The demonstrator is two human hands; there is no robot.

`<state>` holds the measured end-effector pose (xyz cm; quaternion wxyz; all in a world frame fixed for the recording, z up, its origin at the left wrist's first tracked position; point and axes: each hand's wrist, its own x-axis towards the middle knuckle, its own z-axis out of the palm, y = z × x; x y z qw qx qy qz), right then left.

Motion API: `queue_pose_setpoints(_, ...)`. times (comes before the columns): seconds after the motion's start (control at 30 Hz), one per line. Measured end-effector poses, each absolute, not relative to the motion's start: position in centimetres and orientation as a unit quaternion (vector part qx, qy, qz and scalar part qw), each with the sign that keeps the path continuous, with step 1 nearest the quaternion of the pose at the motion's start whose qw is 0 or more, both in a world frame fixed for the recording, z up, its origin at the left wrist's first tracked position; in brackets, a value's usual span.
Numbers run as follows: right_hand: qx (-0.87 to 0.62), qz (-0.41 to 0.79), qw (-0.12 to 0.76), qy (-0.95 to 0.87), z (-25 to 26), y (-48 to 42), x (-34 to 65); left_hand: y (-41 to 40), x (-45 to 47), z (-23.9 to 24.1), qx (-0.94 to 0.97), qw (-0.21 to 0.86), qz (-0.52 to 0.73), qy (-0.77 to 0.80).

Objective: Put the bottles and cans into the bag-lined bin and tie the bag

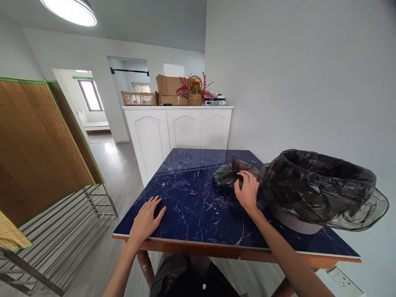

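My left hand (pixel 147 219) lies flat on the dark blue marble-patterned tabletop (pixel 185 206), near its front left edge, fingers stretched and thumb apart. A small, full black plastic bag (pixel 227 175), gathered and knotted at the top, rests on the table right of centre. At its right side is my right hand (pixel 247 189), the fingers bent and the thumb apart from them; its fingertips overlap the bag, and firm contact is hard to make out. Just right of that hand stands a trash can (pixel 297 220) with a pale base, lined with a black garbage bag (pixel 309 185) folded over its rim.
Behind the table stands a white cabinet (pixel 185 128) with a cardboard box (pixel 167 90), a wicker flower basket (pixel 194 99) and a long woven basket (pixel 139 98) on top. A metal rack with a bamboo mat (pixel 40 144) is at the left. A wall borders the right.
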<state>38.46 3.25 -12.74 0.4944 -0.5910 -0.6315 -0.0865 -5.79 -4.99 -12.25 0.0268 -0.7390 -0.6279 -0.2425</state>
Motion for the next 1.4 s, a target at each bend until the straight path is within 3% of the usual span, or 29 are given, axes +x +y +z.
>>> queue_pose_setpoints(0.33,-0.636,-0.098,0.469,-0.605,-15.4,4.9,39.5,-5.2,-5.7,-12.0,-0.739,0.033,-0.24,-0.628)
queue_pose_setpoints(0.9,-0.429,-0.052,0.411,-0.803,-12.6,1.7,36.3,-5.1,-5.7,-11.9,-0.741,0.031,-0.231,-0.63)
queue_pose_setpoints(1.13,-0.467,-0.06,0.479,-0.741,-12.2,2.3,36.0,-4.9,-5.5,-12.1,-0.736,0.043,-0.245,-0.629)
queue_pose_setpoints(1.4,-0.447,-0.025,0.456,-0.769,-12.9,2.5,34.9,-4.5,-4.2,-11.3,-0.738,0.033,-0.309,-0.599)
